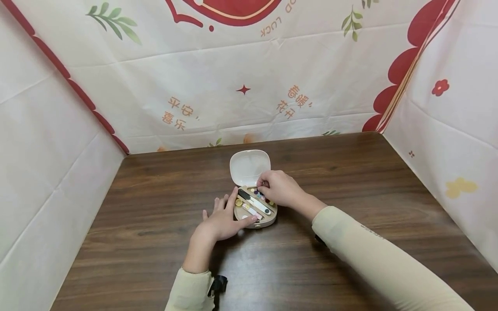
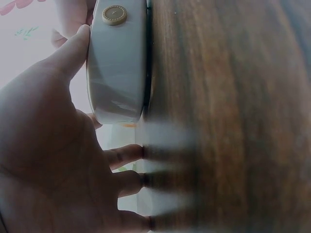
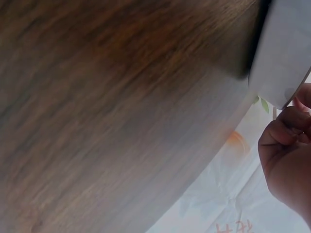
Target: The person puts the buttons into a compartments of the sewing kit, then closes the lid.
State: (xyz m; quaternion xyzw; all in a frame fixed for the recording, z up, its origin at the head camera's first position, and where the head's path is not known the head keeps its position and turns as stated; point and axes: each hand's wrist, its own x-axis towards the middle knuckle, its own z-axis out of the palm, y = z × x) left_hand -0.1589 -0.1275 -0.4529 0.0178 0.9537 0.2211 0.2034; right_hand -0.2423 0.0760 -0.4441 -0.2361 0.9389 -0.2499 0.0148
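An open sewing kit box (image 1: 264, 223) sits on the table, its white lid (image 1: 250, 166) tipped back at the far side. Inside lie a black-and-white slim tool (image 1: 254, 202), small coloured buttons or beads, a round gold-coloured piece (image 1: 238, 202) and a pale strip (image 1: 252, 211). My left hand (image 1: 221, 222) spans the near left of the box, thumb along the front rim and index finger at the left side, other fingers spread on the table. My right hand (image 1: 282, 189) has thumb and fingers curled together above the far right compartment; I cannot tell whether they pinch anything.
The brown wood-grain table (image 1: 163, 242) surrounds the box. White printed cloth (image 1: 218, 77) stands behind the table and along both sides. A round ridged button (image 2: 114, 14) projects from the box's front wall. Black straps (image 1: 219, 284) show at the sleeves.
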